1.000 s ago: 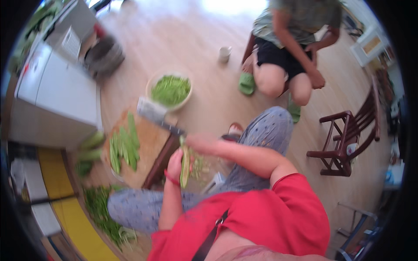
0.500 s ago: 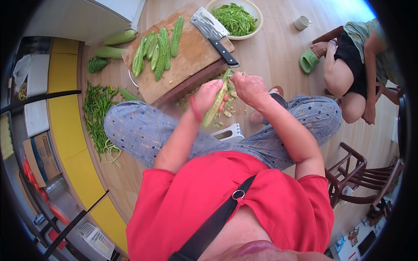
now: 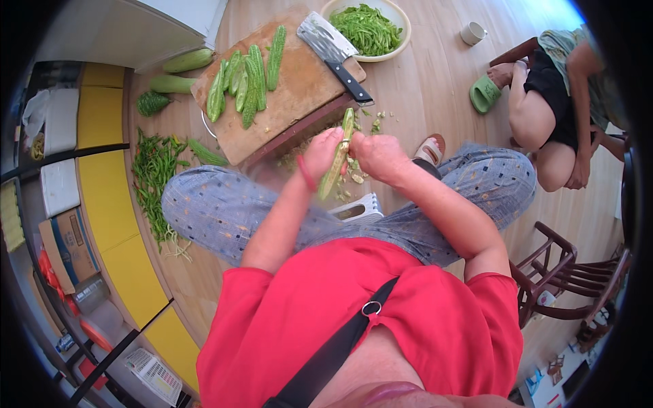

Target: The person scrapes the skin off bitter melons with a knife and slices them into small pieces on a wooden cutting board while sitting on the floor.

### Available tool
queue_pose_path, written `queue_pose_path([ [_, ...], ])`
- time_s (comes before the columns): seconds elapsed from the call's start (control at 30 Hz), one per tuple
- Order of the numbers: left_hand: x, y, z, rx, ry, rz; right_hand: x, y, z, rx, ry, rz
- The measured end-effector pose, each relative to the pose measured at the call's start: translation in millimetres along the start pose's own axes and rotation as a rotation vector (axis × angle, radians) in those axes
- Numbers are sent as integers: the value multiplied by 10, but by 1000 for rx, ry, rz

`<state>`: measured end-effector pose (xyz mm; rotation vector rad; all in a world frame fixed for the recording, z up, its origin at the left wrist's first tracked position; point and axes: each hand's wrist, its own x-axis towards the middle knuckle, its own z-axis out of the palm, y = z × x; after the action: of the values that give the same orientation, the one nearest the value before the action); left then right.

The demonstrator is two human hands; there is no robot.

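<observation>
In front of my knees, my left hand [image 3: 321, 153] is closed around a halved bitter melon [image 3: 331, 178], its pale hollowed inside facing up. My right hand [image 3: 377, 156] is closed too, its fingers against the melon's inside. A small shiny metal tool [image 3: 345, 141] shows at those fingertips; most of it is hidden in the hand, so its kind is unclear. Pale seeds and pith [image 3: 356, 178] lie scattered on the floor below. Beyond, several bitter melon halves [image 3: 253, 81] rest on a wooden cutting board [image 3: 299, 102], with a cleaver [image 3: 340, 61] across its right side.
A bowl of sliced green vegetable [image 3: 406, 42] stands behind the board. Green and red chillies [image 3: 153, 177] lie at left, near whole gourds [image 3: 187, 61]. A white stool [image 3: 367, 207] is between my legs. At right are a mug [image 3: 472, 33], a seated person [image 3: 558, 102] and a wooden chair [image 3: 564, 279].
My right hand has moved down along the melon toward me, from its far tip to nearer its middle. My left hand keeps hold of it with little movement.
</observation>
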<state>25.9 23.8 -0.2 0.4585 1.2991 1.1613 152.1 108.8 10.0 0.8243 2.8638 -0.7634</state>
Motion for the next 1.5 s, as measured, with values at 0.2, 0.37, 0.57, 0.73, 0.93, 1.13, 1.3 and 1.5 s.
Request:
queue_pose_path([
  [0.2, -41, 66, 40, -19, -49, -34, 119, 143, -146, -54, 131, 11],
  [0.37, -41, 39, 18, -8, -89, -13, 80, 94, -109, -47, 38, -3],
  [0.57, -12, 13, 3, -20, -35, -39, 66, 5, -190, 16, -53, 61],
  [0.73, 169, -420, -189, 193, -27, 116, 12, 153, 66, 97, -92, 39],
  [0.93, 92, -16, 0, 68, 0, 35, -56, -33, -79, 154, 63, -24],
  [1.13, 344, 13, 141, 167, -63, 72, 117, 344, -151, 127, 114, 81],
  [1.3, 160, -90, 105, 202, 1, 24, -14, 154, -74, 132, 19, -13],
  [1.5, 125, -179, 90, 189, 16, 51, -53, 153, 182, 134, 34, -13],
])
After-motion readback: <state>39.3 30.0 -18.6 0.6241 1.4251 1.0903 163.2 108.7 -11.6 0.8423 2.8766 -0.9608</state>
